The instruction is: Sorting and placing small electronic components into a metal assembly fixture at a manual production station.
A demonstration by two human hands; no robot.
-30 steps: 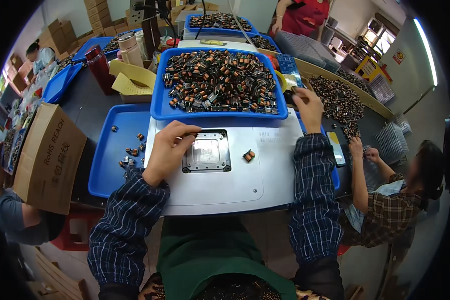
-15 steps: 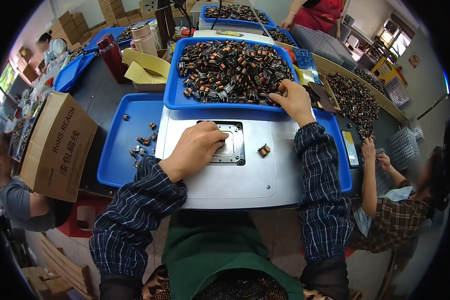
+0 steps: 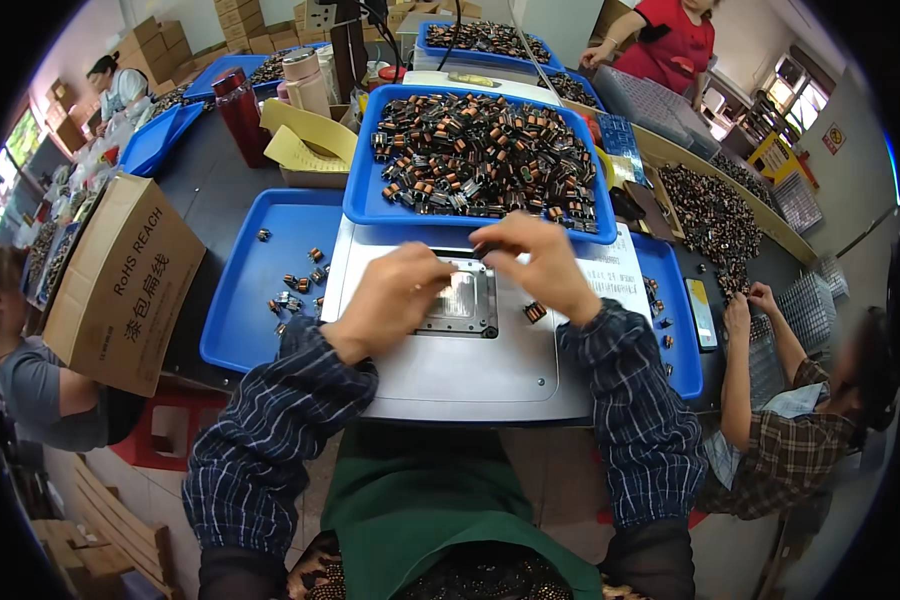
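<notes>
My right hand [image 3: 542,262] pinches a small dark wire-wound coil [image 3: 486,248] above the upper right of a recessed metal fixture plate [image 3: 460,296]. Close by on the left, my left hand [image 3: 395,300] hovers at the fixture's left side, thumb and fingers drawn together; motion blurs it, and anything in its fingertips cannot be made out. A single copper-wound coil [image 3: 535,312] lies on the silver machine top [image 3: 450,375], right of the fixture. Behind both hands, a blue tray [image 3: 355,200] is heaped with similar coils.
Lower blue trays flank the machine, left [image 3: 232,300] and right [image 3: 692,375], with scattered coils. A phone [image 3: 701,314] lies further right, near a co-worker's hands [image 3: 738,315]. Bottles [image 3: 240,118] and a carton [image 3: 120,285] stand left. A co-worker in red [image 3: 675,45] is behind.
My right hand has come from the heaped tray's front right edge toward the fixture, now with a coil in its fingers. My left hand has lifted slightly off the fixture.
</notes>
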